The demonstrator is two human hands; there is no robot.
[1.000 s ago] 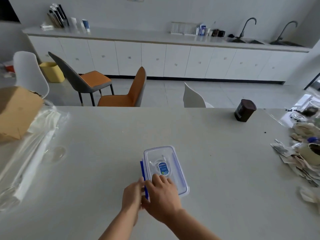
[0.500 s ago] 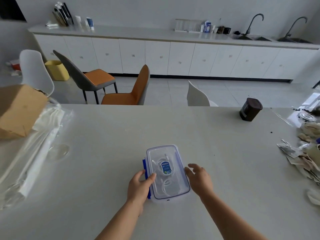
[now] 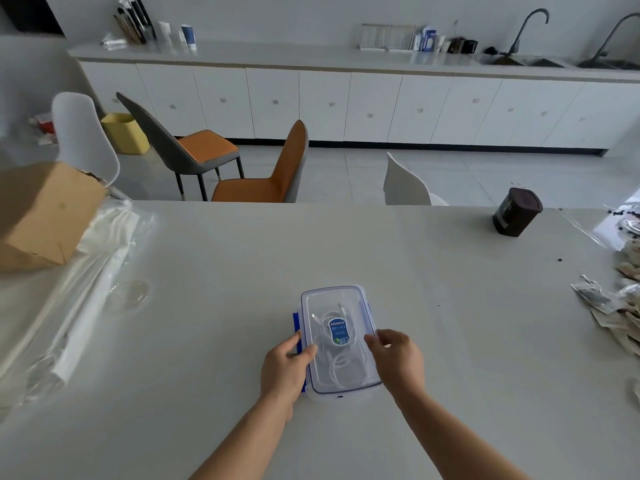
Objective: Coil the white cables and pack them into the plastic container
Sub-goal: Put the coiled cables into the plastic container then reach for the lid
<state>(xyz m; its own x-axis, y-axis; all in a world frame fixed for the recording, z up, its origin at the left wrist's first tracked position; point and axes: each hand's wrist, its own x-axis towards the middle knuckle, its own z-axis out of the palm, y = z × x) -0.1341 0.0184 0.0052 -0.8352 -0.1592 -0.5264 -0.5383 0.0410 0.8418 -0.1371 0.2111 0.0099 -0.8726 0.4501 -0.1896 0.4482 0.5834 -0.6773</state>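
A clear plastic container [image 3: 337, 303] with a lid, blue clips and a blue oval label lies on the white table [image 3: 311, 244] in front of me. Coiled white cables [image 3: 341, 368] show through the lid. My left hand [image 3: 285, 368] grips the container's left edge, thumb on the lid, fingers over the blue side clip. My right hand [image 3: 398, 358] holds the right edge with curled fingers on the lid's rim.
A cardboard box [image 3: 41, 213] and clear plastic wrapping [image 3: 79, 289] lie at the table's left. A dark brown jar [image 3: 516, 211] stands at the far right, with loose packets [image 3: 609, 306] near the right edge. Chairs stand beyond the table.
My right hand has left the left side, crossed to the container's right edge and closed on it. My left hand has tightened its hold on the left edge.
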